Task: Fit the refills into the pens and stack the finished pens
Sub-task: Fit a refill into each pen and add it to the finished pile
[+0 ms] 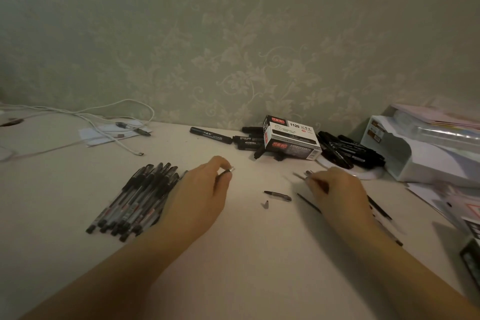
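hands palm-down: left hand pinches a pen barrel, right hand grips a refill.

Place: a room in a home, used as a study corner | Signs: floral wallpaper behind a pale desk; white charging cable; marker box; white paper tray holding files
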Demonstrator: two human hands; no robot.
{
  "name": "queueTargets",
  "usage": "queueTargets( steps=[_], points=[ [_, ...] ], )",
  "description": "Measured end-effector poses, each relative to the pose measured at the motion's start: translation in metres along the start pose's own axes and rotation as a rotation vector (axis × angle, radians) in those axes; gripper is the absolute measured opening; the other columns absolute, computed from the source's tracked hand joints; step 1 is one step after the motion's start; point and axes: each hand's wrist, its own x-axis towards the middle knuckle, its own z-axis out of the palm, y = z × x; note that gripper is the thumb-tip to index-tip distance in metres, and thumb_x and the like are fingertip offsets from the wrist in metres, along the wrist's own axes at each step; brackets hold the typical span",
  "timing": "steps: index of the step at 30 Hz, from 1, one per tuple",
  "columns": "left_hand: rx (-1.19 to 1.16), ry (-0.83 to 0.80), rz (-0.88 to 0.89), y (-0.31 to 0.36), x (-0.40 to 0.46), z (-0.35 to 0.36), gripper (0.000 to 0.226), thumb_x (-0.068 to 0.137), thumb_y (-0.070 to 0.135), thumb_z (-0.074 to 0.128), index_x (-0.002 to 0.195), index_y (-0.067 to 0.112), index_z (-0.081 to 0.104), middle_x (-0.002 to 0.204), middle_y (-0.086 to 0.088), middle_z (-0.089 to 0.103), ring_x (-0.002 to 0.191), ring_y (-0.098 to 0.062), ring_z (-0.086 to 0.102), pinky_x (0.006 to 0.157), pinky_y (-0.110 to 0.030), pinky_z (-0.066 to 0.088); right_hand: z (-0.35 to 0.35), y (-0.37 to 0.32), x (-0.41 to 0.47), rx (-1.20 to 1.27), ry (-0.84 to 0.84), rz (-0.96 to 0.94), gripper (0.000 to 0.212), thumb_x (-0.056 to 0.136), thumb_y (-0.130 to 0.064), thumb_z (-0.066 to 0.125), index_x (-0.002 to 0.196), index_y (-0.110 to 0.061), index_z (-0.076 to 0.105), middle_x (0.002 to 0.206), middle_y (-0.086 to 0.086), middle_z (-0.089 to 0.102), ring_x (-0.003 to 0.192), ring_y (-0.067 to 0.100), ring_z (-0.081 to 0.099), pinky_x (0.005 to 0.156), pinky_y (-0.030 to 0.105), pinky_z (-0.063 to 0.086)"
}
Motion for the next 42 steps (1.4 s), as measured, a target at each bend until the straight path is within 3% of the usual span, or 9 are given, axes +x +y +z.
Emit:
queueTargets(
  steps=[7, 14, 21, 25, 30, 33, 36, 40, 42],
  points=[
    [0.104, 0.021, -0.237, -0.009, 0.004, -0.009, 0.02, 0.087, 0.037, 0.057, 0.073, 0.027, 0.048, 0.065, 0.006, 0.059, 0.059, -0.008, 0.056, 0.057, -0.028, 0.049, -0.004, -0.007, -0.006, -0.175, -0.033, 0.053, 0.019, 0.096, -0.027, 0.058, 0.103, -0.023, 0.075, 0.092, -0.002, 0.069, 0.082, 0.016, 0.062, 0.074, 0.037, 0.055],
    [0.355, -0.19, -0.209, -0.003, -0.004, -0.01, 0.025, 0.086, 0.046, 0.057, 0.073, 0.028, 0.045, 0.071, 0.01, 0.052, 0.061, -0.004, 0.05, 0.051, -0.022, 0.036, -0.001, -0.005, -0.005, -0.203, -0.012, 0.006, 0.019, 0.095, -0.026, 0.058, 0.103, -0.021, 0.074, 0.092, -0.001, 0.066, 0.082, 0.015, 0.058, 0.074, 0.031, 0.051],
    [0.426, -0.268, -0.174, 0.002, -0.004, -0.009, 0.029, 0.094, 0.031, 0.046, 0.069, 0.02, 0.04, 0.065, 0.007, 0.047, 0.056, -0.007, 0.046, 0.046, -0.021, 0.029, 0.003, -0.044, -0.012, 0.423, -0.104, -0.07, 0.009, 0.09, -0.022, 0.07, 0.089, -0.029, 0.075, 0.083, -0.014, 0.07, 0.074, -0.003, 0.059, 0.064, 0.008, 0.044],
    [0.175, -0.299, -0.238, 0.004, -0.001, -0.008, 0.032, 0.089, 0.029, 0.055, 0.062, 0.018, 0.041, 0.06, 0.003, 0.045, 0.053, -0.011, 0.042, 0.049, -0.022, 0.032, 0.012, -0.063, -0.028, 0.738, -0.391, 0.083, 0.011, 0.092, -0.027, 0.068, 0.086, -0.032, 0.076, 0.076, -0.006, 0.074, 0.059, -0.001, 0.06, 0.055, 0.012, 0.045],
    [-0.375, -0.148, -0.291, 0.019, 0.002, -0.006, 0.03, 0.087, 0.031, 0.064, 0.062, 0.016, 0.057, 0.051, 0.0, 0.049, 0.048, -0.001, 0.044, 0.053, -0.015, 0.037, 0.013, -0.07, -0.033, 1.022, -0.607, 0.189, 0.02, 0.088, -0.034, 0.069, 0.092, -0.015, 0.076, 0.086, 0.008, 0.077, 0.067, 0.018, 0.07, 0.059, 0.02, 0.053],
    [-0.556, -0.157, -0.316, 0.028, -0.003, -0.002, 0.018, 0.087, 0.033, 0.064, 0.078, 0.018, 0.069, 0.072, 0.001, 0.07, 0.068, -0.004, 0.064, 0.068, -0.021, 0.05, 0.011, -0.07, -0.032, 1.154, -0.653, 0.203, 0.026, 0.083, -0.031, 0.071, 0.096, -0.01, 0.077, 0.091, 0.015, 0.076, 0.066, 0.019, 0.069, 0.06, 0.021, 0.053],
    [-0.644, -0.147, -0.32, 0.033, -0.007, 0.002, 0.017, 0.088, 0.031, 0.063, 0.082, 0.016, 0.07, 0.068, 0.004, 0.068, 0.06, 0.001, 0.06, 0.057, -0.011, 0.045, 0.012, -0.068, -0.031, 1.201, -0.653, 0.201, 0.022, 0.081, -0.022, 0.073, 0.094, -0.005, 0.076, 0.087, 0.018, 0.074, 0.065, 0.016, 0.068, 0.059, 0.021, 0.053],
    [-0.665, -0.147, -0.294, 0.032, -0.007, 0.005, 0.016, 0.089, 0.028, 0.063, 0.084, 0.014, 0.069, 0.077, -0.006, 0.068, 0.073, -0.016, 0.066, 0.07, -0.026, 0.055, 0.015, -0.069, -0.031, 1.184, -0.643, 0.174, 0.009, 0.085, -0.016, 0.073, 0.089, -0.009, 0.075, 0.088, 0.02, 0.074, 0.066, 0.019, 0.068, 0.061, 0.025, 0.055],
    [-0.663, -0.146, -0.285, 0.031, -0.007, 0.006, 0.013, 0.088, 0.028, 0.064, 0.083, 0.017, 0.069, 0.077, -0.003, 0.068, 0.074, -0.013, 0.066, 0.068, -0.023, 0.055, 0.016, -0.07, -0.032, 1.156, -0.62, 0.157, 0.013, 0.081, -0.023, 0.075, 0.087, -0.012, 0.075, 0.085, 0.019, 0.075, 0.064, 0.021, 0.067, 0.059, 0.025, 0.054]
  ],
)
